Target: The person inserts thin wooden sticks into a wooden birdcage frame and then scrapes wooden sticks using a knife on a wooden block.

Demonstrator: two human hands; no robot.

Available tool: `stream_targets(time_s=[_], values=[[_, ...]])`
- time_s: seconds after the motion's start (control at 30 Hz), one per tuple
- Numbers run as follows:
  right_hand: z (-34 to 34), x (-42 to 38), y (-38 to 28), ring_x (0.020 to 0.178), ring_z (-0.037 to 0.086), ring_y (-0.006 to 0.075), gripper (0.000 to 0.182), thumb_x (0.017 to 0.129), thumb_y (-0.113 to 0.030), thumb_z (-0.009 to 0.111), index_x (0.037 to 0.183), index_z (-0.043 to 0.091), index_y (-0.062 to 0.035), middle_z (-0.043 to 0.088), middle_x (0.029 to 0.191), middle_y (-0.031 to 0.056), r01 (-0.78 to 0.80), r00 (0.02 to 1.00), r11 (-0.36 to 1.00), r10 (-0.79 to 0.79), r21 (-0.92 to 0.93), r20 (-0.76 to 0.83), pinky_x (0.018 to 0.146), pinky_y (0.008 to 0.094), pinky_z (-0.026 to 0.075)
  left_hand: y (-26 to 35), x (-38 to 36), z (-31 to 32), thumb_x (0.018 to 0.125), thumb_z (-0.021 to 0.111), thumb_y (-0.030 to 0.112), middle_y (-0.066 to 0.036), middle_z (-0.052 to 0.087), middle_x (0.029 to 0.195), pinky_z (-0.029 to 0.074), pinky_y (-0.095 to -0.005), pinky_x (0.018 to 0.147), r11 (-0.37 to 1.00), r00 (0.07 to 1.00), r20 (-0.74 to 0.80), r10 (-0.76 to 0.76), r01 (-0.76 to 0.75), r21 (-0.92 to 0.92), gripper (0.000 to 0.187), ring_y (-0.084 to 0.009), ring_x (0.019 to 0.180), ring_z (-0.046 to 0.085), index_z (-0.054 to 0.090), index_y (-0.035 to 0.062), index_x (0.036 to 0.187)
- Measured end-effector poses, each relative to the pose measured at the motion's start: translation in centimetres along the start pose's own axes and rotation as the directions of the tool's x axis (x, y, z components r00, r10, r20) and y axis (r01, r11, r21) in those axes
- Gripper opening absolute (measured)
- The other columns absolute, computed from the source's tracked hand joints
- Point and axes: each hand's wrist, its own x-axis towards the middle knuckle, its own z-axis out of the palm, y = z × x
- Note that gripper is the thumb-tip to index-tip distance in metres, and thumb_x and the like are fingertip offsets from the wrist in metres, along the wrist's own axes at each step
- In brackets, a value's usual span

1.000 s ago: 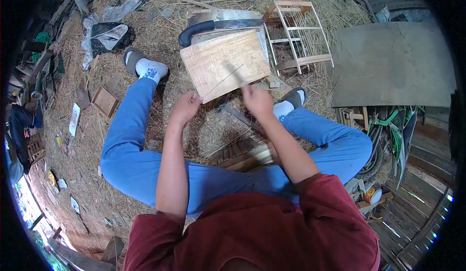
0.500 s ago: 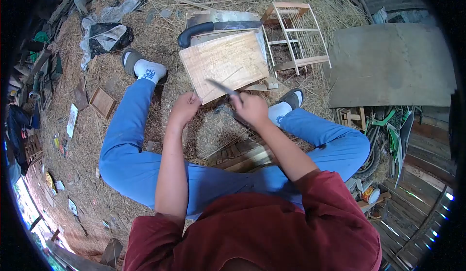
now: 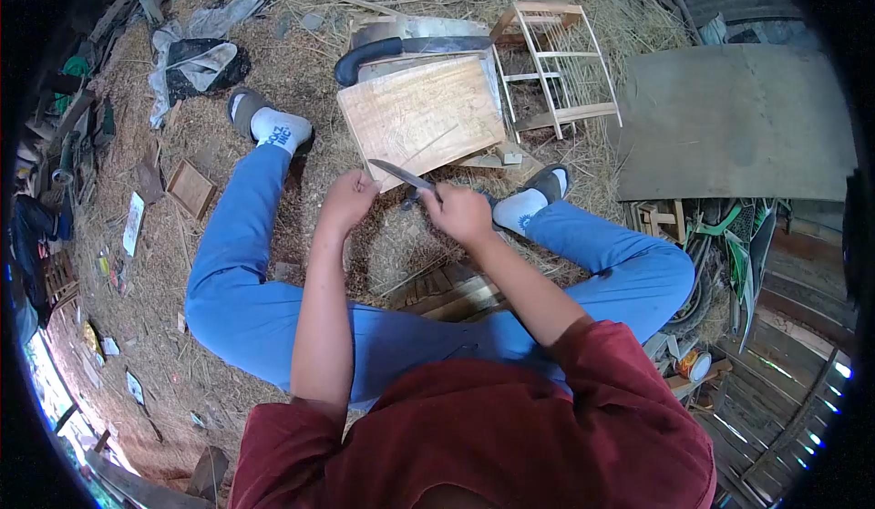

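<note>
My right hand (image 3: 461, 213) is closed around the handle of a knife (image 3: 401, 174). Its blade points up and left, crossing the near corner of a wooden board (image 3: 424, 113). Close to the knife tip, my left hand (image 3: 349, 201) is closed in a pinch at the board's lower left corner. From those fingertips a thin wooden stick (image 3: 440, 138) seems to run up and right over the board, passing beneath the blade. The fingers hide its near end.
Behind the board lies a large black-handled blade (image 3: 415, 48). A slatted wooden frame (image 3: 556, 71) stands to its right, beside a big flat sheet (image 3: 729, 122). A small wooden tray (image 3: 191, 190) lies left of my leg. Straw and shavings cover the ground.
My right hand has drawn the knife down and to the left, bringing its blade nearer my left fingertips. The left hand and the stick stay about where they were.
</note>
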Motion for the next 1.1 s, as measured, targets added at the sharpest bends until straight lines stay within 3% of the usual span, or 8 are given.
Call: stream_targets(time_s=[0.1, 0.3, 0.4, 0.53, 0.67, 0.8, 0.9, 1.1], values=[[-0.5, 2.5, 2.3, 0.07, 0.07, 0.0418, 0.056, 0.1, -0.054, 0.05, 0.078, 0.068, -0.0064, 0.07, 0.075, 0.0217, -0.246, 0.965, 0.969, 0.245, 0.003, -0.094, 0.066, 0.0539, 0.056, -0.6, 0.2, 0.2, 0.092, 0.072, 0.022, -0.003, 0.064, 0.074, 0.046, -0.0312, 0.064, 1.0, 1.0, -0.003, 0.007, -0.007, 0.011, 0.024, -0.0118, 0.068, 0.055, 0.065, 0.0011, 0.083], [-0.6, 0.7, 1.5, 0.072, 0.07, 0.0433, 0.056, 0.101, -0.053, 0.048, 0.08, 0.069, -0.0054, 0.07, 0.075, 0.0231, -0.028, 0.999, 0.998, 0.029, -0.061, 0.027, 0.068, 0.055, 0.055, -0.7, 0.4, 0.2, 0.089, 0.073, 0.025, -0.014, 0.068, 0.079, 0.05, -0.0383, 0.07, 0.999, 1.0, -0.006, 0.021, -0.02, 0.044, 0.026, -0.0249, 0.072, 0.065, 0.065, 0.0003, 0.086], [-0.7, 3.3, 4.4, 0.073, 0.07, 0.0434, 0.056, 0.101, -0.054, 0.048, 0.084, 0.072, -0.0062, 0.07, 0.076, 0.0235, -0.368, 0.906, 0.923, 0.383, 0.11, -0.18, 0.069, 0.0553, 0.055, -1.5, 0.6, 0.4, 0.089, 0.073, 0.025, -0.015, 0.069, 0.079, 0.051, -0.039, 0.07, 0.998, 0.999, -0.018, 0.028, -0.027, 0.064, 0.026, -0.0263, 0.072, 0.065, 0.065, 0.0001, 0.086], [-1.2, 0.5, 2.9, 0.071, 0.069, 0.0443, 0.058, 0.101, -0.054, 0.048, 0.084, 0.073, -0.0043, 0.07, 0.075, 0.0229, -0.033, 0.999, 0.991, 0.034, -0.128, 0.004, 0.068, 0.0541, 0.056, -1.3, 0.7, 0.4, 0.089, 0.073, 0.025, -0.016, 0.069, 0.08, 0.051, -0.0394, 0.071, 1.0, 1.0, -0.003, 0.007, -0.007, 0.023, 0.027, -0.0277, 0.073, 0.066, 0.066, -0.0004, 0.087], [-0.2, 2.5, 5.8, 0.071, 0.07, 0.0438, 0.059, 0.1, -0.056, 0.048, 0.08, 0.07, -0.0054, 0.07, 0.075, 0.0226, -0.356, 0.917, 0.927, 0.371, 0.117, -0.147, 0.069, 0.0541, 0.057, -0.6, 0.3, 0.2, 0.088, 0.074, 0.025, -0.017, 0.07, 0.082, 0.052, -0.0394, 0.071, 0.997, 0.999, -0.028, 0.025, -0.023, 0.071, 0.027, -0.0284, 0.075, 0.067, 0.067, -0.0009, 0.088], [-0.8, 0.1, 2.9, 0.077, 0.07, 0.0452, 0.062, 0.101, -0.057, 0.045, 0.083, 0.073, -0.0043, 0.07, 0.078, 0.0244, -0.065, 0.995, 0.994, 0.071, -0.089, 0.068, 0.073, 0.056, 0.056, -1.0, 0.6, 0.2, 0.092, 0.073, 0.022, -0.005, 0.066, 0.076, 0.048, -0.0317, 0.066, 0.997, 0.999, -0.01, 0.033, -0.032, 0.076, 0.023, -0.0132, 0.07, 0.058, 0.066, 0.0005, 0.087], [-0.5, 2.3, 4.9, 0.078, 0.071, 0.0441, 0.063, 0.102, -0.058, 0.043, 0.081, 0.071, -0.0059, 0.07, 0.077, 0.0247, -0.398, 0.905, 0.905, 0.414, 0.15, -0.098, 0.073, 0.056, 0.056, -0.8, 0.5, 0.2, 0.091, 0.073, 0.023, -0.006, 0.067, 0.076, 0.049, -0.0327, 0.067, 0.997, 0.999, -0.02, 0.041, -0.04, 0.064, 0.024, -0.0144, 0.07, 0.059, 0.067, -0.0002, 0.087], [-1.5, 0.2, 1.9, 0.079, 0.069, 0.0472, 0.063, 0.101, -0.057, 0.045, 0.088, 0.074, -0.0033, 0.069, 0.079, 0.027, -0.144, 0.986, 0.989, 0.145, -0.015, 0.084, 0.074, 0.0555, 0.055, 0.4, -0.1, 0.1, 0.091, 0.073, 0.022, -0.01, 0.069, 0.077, 0.049, -0.0339, 0.067, 0.994, 0.999, -0.041, 0.03, -0.025, 0.111, 0.025, -0.017, 0.07, 0.062, 0.068, -0.0015, 0.086]])
